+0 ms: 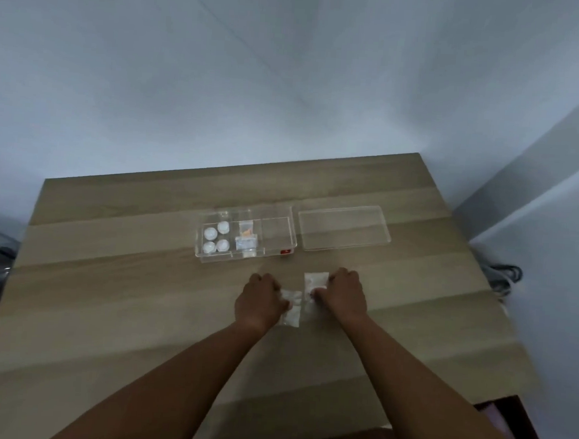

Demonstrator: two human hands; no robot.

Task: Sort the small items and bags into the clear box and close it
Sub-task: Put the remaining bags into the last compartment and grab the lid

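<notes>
Wooden table (107, 293) fills the lower view. Landmark: clear box (246, 237), lying open near the table's middle. Its lid (343, 226) lies flat just right of the box, edges nearly touching. Inside the box, left compartment: 4 white round items (216, 239) in a 2x2 cluster. Compartment next to those: 2 small bags (246, 238), one w/ sth orange in it. Right part of the box looks bare; small red tag (285, 251) at its front right corner.

In front of the box, toward the person: both hands down on the table, close together. Left hand (259, 300) w/ fingers curled, pinching a small clear bag (291, 308) w/ white contents. Right hand (343, 294) also curled, fingertips on a second small bag (314, 283) just beside the first; firm hold or only touching, can't tell. Both bags rest on the table, outside the box.
</notes>
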